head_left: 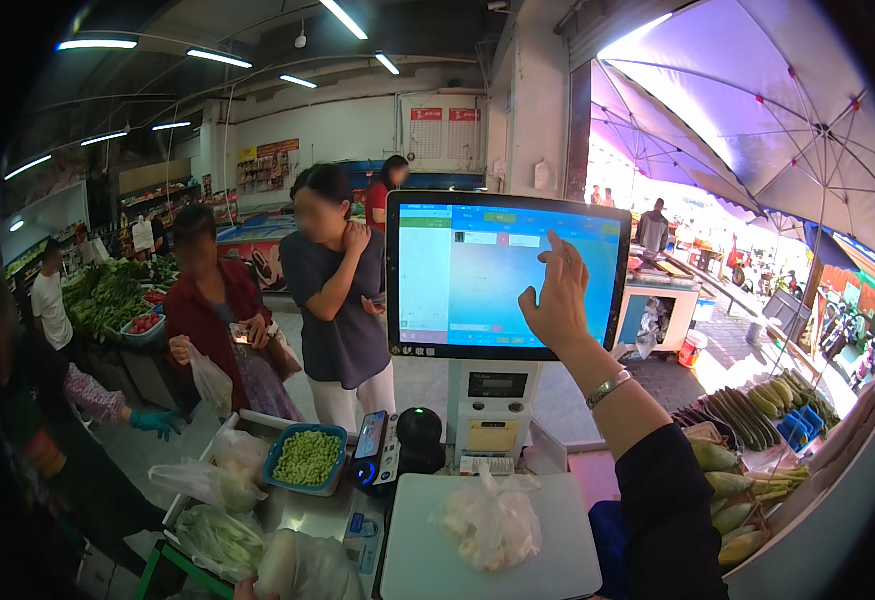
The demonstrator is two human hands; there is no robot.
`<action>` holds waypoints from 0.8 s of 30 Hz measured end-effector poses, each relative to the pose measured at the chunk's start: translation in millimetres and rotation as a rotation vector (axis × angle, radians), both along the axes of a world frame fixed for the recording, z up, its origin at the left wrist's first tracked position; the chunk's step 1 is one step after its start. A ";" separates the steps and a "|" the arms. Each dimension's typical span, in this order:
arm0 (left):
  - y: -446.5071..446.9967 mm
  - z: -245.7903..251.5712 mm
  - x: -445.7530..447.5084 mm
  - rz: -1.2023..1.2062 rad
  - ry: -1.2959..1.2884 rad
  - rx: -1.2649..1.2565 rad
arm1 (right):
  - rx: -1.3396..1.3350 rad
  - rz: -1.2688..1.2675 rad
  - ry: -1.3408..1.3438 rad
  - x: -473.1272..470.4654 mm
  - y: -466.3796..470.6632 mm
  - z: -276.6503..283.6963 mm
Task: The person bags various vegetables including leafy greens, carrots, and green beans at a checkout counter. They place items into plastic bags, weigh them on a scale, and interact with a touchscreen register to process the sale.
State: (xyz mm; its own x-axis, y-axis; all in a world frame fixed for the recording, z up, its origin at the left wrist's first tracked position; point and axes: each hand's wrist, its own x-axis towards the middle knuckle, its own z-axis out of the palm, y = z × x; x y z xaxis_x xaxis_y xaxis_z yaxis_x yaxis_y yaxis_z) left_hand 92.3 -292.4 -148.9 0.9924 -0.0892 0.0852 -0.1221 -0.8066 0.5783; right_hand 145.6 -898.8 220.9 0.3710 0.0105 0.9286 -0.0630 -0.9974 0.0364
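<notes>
My right hand is raised in front of the touchscreen of a checkout scale. Its index finger points at the upper part of the lit display, the other fingers are loosely bent, and nothing is held. Whether the fingertip touches the glass is hard to tell. Below the screen, a knotted clear plastic bag of pale pieces of food rests on the weighing plate. Only a sliver of my left hand shows at the bottom edge, against a plastic bag of pale produce; its grip is hidden.
Left of the scale are a blue basket of shelled green beans, a payment terminal, a black scanner and bagged vegetables. Two people stand across the counter; a teal-gloved hand reaches in at left. Corn lies right.
</notes>
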 end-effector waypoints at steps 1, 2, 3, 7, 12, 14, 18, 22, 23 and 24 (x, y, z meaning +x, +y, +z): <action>0.0 -0.3 -0.4 0.002 0.004 0.002 | -0.003 0.009 0.005 0.0 1.0 -0.7; 0.2 -0.8 -0.7 0.005 0.007 0.003 | -0.002 0.007 0.016 0.1 2.2 -1.5; 0.4 -1.4 -0.8 0.003 -0.001 0.002 | -0.001 0.004 0.027 0.5 3.4 -2.2; 1.0 -2.1 -0.3 -0.006 -0.012 -0.002 | -0.027 0.021 0.047 4.3 8.5 -2.6; -1.4 2.3 -1.0 -0.004 -0.014 0.002 | -0.062 0.032 0.040 9.5 16.2 -1.7; -3.1 4.2 -1.6 -0.005 -0.018 0.003 | -0.065 0.038 0.049 10.7 18.6 -1.6; -4.8 5.1 -1.7 0.007 0.018 0.009 | -0.068 0.048 0.058 12.0 20.7 -1.8; -3.6 1.7 0.0 0.004 0.033 0.012 | -0.055 0.060 0.070 12.2 20.0 -3.0; -3.2 0.6 0.4 0.003 0.032 0.008 | -0.053 0.055 0.069 12.0 19.6 -3.5; -2.9 -0.4 0.5 -0.006 0.014 0.016 | -0.053 0.053 0.067 11.7 19.2 -4.0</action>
State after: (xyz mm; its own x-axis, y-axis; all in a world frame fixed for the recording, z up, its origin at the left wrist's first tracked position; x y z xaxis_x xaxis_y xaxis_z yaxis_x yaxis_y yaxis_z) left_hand 92.8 -295.3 -149.2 0.9929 -0.0965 0.0698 -0.1191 -0.8152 0.5669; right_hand 157.2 -879.6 217.0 0.4295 0.0807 0.8995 -0.0057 -0.9957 0.0921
